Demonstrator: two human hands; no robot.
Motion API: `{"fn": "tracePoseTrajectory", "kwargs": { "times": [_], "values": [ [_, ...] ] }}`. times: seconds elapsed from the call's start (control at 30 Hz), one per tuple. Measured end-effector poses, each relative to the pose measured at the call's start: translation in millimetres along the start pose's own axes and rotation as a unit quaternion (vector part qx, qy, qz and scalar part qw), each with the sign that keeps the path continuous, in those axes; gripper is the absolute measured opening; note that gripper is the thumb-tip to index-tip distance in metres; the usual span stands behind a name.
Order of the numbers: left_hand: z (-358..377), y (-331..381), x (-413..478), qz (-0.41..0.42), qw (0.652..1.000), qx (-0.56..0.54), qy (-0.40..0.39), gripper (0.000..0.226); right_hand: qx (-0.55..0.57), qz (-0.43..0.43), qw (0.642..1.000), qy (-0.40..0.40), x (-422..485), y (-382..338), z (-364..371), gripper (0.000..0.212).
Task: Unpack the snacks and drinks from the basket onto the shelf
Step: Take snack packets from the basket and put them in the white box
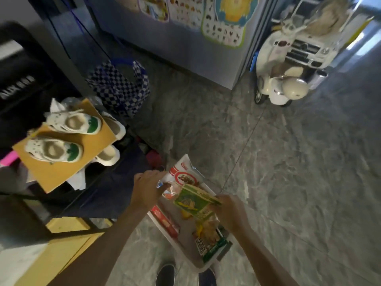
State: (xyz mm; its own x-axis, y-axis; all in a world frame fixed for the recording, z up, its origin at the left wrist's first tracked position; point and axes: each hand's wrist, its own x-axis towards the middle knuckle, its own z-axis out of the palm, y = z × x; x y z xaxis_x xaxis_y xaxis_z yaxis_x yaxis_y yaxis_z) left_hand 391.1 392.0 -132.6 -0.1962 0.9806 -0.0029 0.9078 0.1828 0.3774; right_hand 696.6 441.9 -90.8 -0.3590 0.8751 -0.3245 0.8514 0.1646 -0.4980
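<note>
The right hand (229,211) is pinching one end of a green packet (194,201), with the fingers closed over its right edge. The packet is sitting tilted above the other contents, which suggests it is being lifted clear rather than resting among them. The left hand (147,187) is reaching into the far end of the white basket (165,230) and is curled around a small item with a blue-and-white tip (159,185); what that item is cannot be told, though the fingers are clearly closed on it. Working both hands at once is likely a means of emptying the basket in fewer trips.

The basket is standing on the grey stone floor (288,172), directly ahead of the person's dark shoes (166,274), so the contents are lying within easy reach. A white-and-red bag (184,172) is lying at the far end, just beyond both hands. A red packet (167,221) is lying along the left wall, and a green-and-yellow bag (210,238) is occupying the near end.

The dark shelf frame (68,195) is standing to the left, near the basket, with white shoes (74,122) on a tan board (61,162) on top. No snack or drink is visible on the shelf, so the unpacking appears to be at an early stage.
</note>
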Motion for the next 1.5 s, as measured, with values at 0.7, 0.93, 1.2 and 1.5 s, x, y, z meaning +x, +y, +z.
{"fn": "tracePoseTrajectory", "kwargs": {
  "times": [0.7, 0.93, 1.2, 1.5],
  "values": [
    [-338.4, 54.9, -194.1, -0.284, 0.901, -0.145, 0.293, 0.036, 0.057, -0.262, 0.959, 0.096, -68.8, -254.3, -229.2, 0.026],
    [-373.6, 6.7, -281.2, -0.38, 0.839, -0.174, 0.35, 0.042, 0.103, -0.34, 0.935, -0.017, -88.6, -374.4, -166.1, 0.023],
    [-378.8, -134.9, -364.0, -0.499, 0.769, -0.114, 0.383, 0.049, 0.047, -0.377, 0.921, -0.09, -93.3, -516.5, -47.1, 0.025],
    [-362.0, -261.2, -402.5, -0.551, 0.736, -0.16, 0.359, 0.07, -0.04, -0.358, 0.923, -0.134, -83.8, -629.5, 89.5, 0.029]
  ]
}}
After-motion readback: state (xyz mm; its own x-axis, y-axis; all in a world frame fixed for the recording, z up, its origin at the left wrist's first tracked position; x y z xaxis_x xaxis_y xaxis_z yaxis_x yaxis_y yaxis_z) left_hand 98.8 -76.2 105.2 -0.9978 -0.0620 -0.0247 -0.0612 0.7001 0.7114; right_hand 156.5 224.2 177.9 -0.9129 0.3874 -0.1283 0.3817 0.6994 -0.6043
